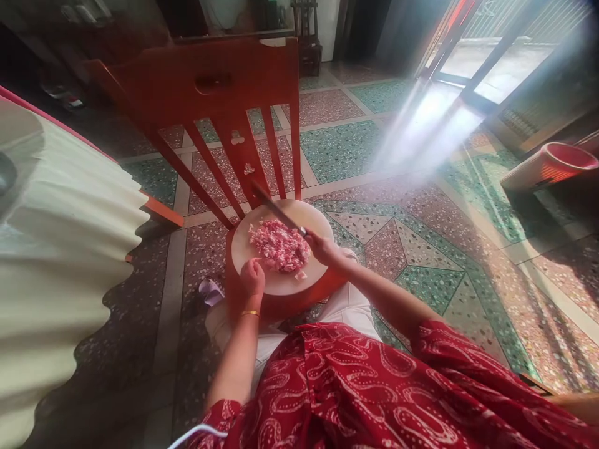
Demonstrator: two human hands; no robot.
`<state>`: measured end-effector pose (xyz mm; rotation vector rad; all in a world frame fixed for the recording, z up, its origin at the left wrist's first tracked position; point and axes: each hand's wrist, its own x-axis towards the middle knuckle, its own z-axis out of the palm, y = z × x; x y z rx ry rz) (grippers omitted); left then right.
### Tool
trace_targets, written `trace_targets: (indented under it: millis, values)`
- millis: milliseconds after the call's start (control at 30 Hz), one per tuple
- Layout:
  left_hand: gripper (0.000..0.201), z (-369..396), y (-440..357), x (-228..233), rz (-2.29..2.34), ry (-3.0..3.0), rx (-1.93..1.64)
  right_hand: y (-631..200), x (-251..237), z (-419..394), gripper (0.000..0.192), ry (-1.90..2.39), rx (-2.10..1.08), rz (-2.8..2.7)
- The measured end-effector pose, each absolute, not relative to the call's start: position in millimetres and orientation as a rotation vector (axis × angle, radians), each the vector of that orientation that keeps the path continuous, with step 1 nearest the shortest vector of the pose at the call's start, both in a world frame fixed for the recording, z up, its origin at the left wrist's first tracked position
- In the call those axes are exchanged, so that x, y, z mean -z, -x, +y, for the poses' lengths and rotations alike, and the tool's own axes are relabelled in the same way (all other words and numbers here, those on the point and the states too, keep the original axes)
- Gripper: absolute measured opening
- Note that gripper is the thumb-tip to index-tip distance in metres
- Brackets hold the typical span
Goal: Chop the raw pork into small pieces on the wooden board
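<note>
Figure. Mincing meat on a round chopping board (pixel 281 287), seen from the head camera. The board, taken here as the landmark, sits low in front of the seated person, over the patterned tile floor (pixel 421 249). A mound of pink minced meat (pixel 279 246) lies at the board's centre, with a stray piece or two just beside it toward the near rim. The right hand (pixel 322 246) rests at the board's right edge, its grip closed around the handle of a knife (pixel 276 209); the blade slants up and away over the board's far-left rim. The left hand (pixel 253 277) sits on the board's near-left part, fingers curled in a loose fist, holding nothing, just beside the mound. A red wooden chair (pixel 224 100) stands beyond the board; a pleated cream cloth (pixel 60 249) hangs well to its left.

Technique, as judged from this view: the chopping calls for short, vertical strokes landing on the mound. The left fingers are best kept tucked, clear of the blade's path. Scattered bits are best gathered back toward the board's centre between strokes.
</note>
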<state>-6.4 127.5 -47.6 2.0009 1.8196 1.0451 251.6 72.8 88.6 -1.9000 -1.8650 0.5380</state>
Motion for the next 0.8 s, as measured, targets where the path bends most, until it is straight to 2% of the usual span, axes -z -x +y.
trace_targets:
  millis: [133, 300, 367, 533, 700, 800]
  values:
    - [0.027, 127, 6, 48, 1.834, -1.984, -1.046, -249, -80, 75, 0.044, 1.964, -0.701, -1.891]
    - [0.027, 128, 6, 50, 1.788, -2.010, -1.076, -250, -105, 77, 0.054, 1.707, -0.518, -1.801]
    - [0.027, 128, 6, 49, 1.798, -2.002, -1.075, -249, -97, 72, 0.055, 1.764, -0.498, -1.822]
    - [0.027, 125, 5, 44, 1.822, -2.003, -1.043, -248, -80, 68, 0.046, 1.982, -0.723, -1.909]
    - [0.027, 125, 5, 43, 1.768, -2.012, -1.052, -243, -111, 73, 0.051, 1.715, -0.527, -1.822]
    - [0.027, 126, 5, 43, 1.775, -2.003, -1.032, -236, -98, 71, 0.050, 1.784, -0.528, -1.835]
